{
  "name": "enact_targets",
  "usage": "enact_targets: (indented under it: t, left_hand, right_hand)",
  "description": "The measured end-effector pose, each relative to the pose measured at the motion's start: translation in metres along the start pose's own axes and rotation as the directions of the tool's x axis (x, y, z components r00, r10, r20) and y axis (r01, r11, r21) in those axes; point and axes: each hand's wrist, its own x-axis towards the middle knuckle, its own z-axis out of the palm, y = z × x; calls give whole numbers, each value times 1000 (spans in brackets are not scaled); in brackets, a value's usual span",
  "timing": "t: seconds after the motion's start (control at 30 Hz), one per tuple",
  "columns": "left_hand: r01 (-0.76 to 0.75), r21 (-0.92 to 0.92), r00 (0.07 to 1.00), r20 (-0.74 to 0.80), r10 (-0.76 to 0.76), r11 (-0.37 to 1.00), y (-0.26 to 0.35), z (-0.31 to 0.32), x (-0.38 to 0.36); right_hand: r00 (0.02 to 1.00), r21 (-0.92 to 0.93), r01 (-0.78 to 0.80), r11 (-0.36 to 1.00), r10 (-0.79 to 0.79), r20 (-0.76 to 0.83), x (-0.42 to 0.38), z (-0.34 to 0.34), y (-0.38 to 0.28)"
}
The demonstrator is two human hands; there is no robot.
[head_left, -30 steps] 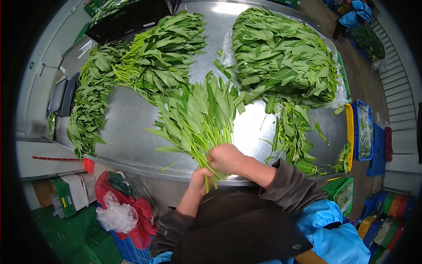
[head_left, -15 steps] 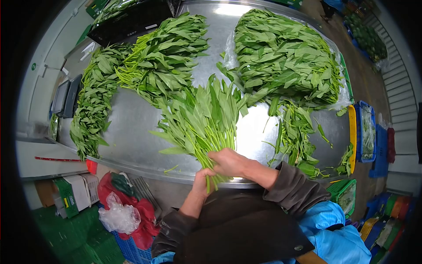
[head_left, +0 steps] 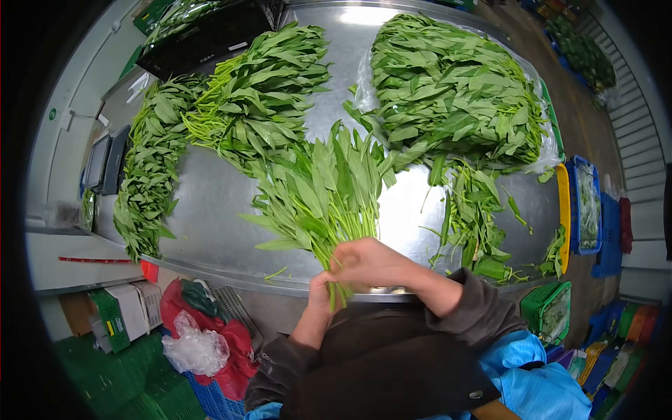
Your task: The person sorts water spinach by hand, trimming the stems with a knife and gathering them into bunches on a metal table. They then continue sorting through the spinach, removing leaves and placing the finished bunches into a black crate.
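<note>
Both hands met at the near edge of the steel table, at about six o'clock in the view, around the stalk end of a bunch of leafy greens. The left hand was closed from below on the stems where they overhung the rim, and the right hand lay curled over the same stems from above, fingers folded round them; neither hand showed any gap. The bunch fanned out from that grip toward twelve o'clock, its leaves lying on the table. As a judgement, the gathering looked well on: stems were drawn together and roughly level, yet no tie or band could be seen on them. Finished-looking bundles lay at eleven o'clock, with another row at nine to ten o'clock. A big loose heap on plastic sheet at one o'clock, plus scattered stems at three o'clock, suggested that much remained unsorted.
</note>
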Motion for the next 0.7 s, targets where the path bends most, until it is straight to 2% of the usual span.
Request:
enact_targets:
  t: [0.07, 0.1, 0.17, 0.2, 0.27, 0.3, 0.37, 0.4, 0.43, 0.47, 0.5, 0.53, 0.6, 0.7]
  left_hand:
    - [108, 22, 992, 66, -109, 994, 5, 14, -5]
    - [111, 21, 991, 67, -112, 994, 4, 14, -4]
    - [42, 43, 996, 80, -45, 998, 0, 14, 0]
    - [41, 37, 996, 79, -44, 998, -2, 15, 0]
    - [18, 188, 1000, -22, -14, 982, -3, 16, 3]
    - [19, 183, 1000, -25, -15, 983, -4, 17, 3]
    - [54, 183, 999, -16, -52, 982, -3, 21, 5]
    - [60, 187, 998, -18, -58, 981, -3, 22, 5]
    - [76, 211, 997, -12, -75, 975, -2, 23, 5]
    - [90, 235, 996, -5, -92, 968, -2, 24, 5]
    - [94, 241, 995, -6, -95, 966, -3, 22, 7]
    - [65, 233, 998, -10, -64, 970, -6, 17, 8]
    - [35, 225, 999, -12, -33, 974, -8, 17, 10]
    - [19, 253, 1000, -19, -15, 967, -5, 26, 6]
  right_hand:
    - [947, 243, -163, 956, 83, 310, -23, -21, -31]
    - [947, 242, -166, 956, 86, 309, -32, -28, -21]
    - [993, 535, 112, 837, -116, -25, -47, -39, 16]
    - [993, 534, 107, 839, -113, -21, -53, -40, 38]
    - [944, 830, 301, 469, -21, -330, -59, -38, 67]
    - [945, 832, 296, 470, -16, -327, -61, -32, 72]
    - [917, 692, -55, 720, 311, -251, -52, -14, 63]
    - [943, 585, -88, 806, 257, -212, -48, -8, 64]
    - [941, 590, -85, 803, 259, -216, -41, -4, 60]
    - [952, 205, -54, 977, 113, -285, -31, -2, 55]
    - [956, -218, -17, 976, -48, -289, -23, 1, 51]
    - [954, -215, -16, 976, -49, -295, -14, 4, 55]
    - [952, -319, 84, 944, -170, -253, 3, 8, 71]
    - [972, -356, 61, 933, -137, -192, 12, 0, 60]
